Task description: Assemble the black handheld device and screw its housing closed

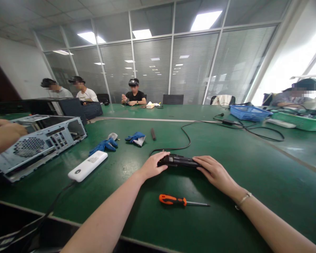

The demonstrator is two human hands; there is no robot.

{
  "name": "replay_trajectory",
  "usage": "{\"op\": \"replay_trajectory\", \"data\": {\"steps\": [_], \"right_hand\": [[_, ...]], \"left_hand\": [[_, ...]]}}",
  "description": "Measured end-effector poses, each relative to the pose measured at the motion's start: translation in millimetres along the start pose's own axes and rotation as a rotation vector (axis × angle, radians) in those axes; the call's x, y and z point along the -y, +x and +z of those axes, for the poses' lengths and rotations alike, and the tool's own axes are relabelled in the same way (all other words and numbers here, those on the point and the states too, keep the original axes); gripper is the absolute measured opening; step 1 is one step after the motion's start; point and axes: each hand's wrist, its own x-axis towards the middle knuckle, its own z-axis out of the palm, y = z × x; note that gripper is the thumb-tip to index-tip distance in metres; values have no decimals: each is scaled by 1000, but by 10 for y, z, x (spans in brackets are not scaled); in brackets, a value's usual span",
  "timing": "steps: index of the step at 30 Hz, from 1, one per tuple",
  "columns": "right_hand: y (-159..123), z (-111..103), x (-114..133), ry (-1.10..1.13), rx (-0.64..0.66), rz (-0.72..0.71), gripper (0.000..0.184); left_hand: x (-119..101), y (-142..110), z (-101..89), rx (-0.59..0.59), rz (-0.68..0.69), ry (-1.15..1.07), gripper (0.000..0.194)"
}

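Observation:
A long black corded device [180,161] lies across the green table in front of me; its exact kind I cannot make out. Its left end, where the cable comes out, is between the thumb and fingers of my left hand [155,164]. At the opposite end, my right hand [213,171] has its fingers closed around the tip. Nearer to me, a screwdriver [184,200] with an orange and black handle rests on the tabletop, its shaft pointing right. Neither hand touches it.
To the left are a white power strip [88,166], blue gloves [105,144], and an open computer case [42,140] under another person's hand [5,133]. A dark stick [153,134] lies ahead. Blue [250,113] and green baskets [302,120] stand right. Several people sit around.

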Motion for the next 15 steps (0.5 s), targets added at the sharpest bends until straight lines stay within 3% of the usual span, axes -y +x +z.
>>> {"op": "replay_trajectory", "data": {"steps": [5, 10, 15], "right_hand": [[1, 45, 12, 37, -23, 43, 37], [7, 76, 19, 28, -16, 20, 36], [31, 112, 52, -27, 20, -20, 38]], "left_hand": [[-9, 4, -10, -46, -59, -50, 66], [-5, 0, -4, -55, -22, -27, 75], [5, 0, 12, -50, 0, 6, 70]]}}
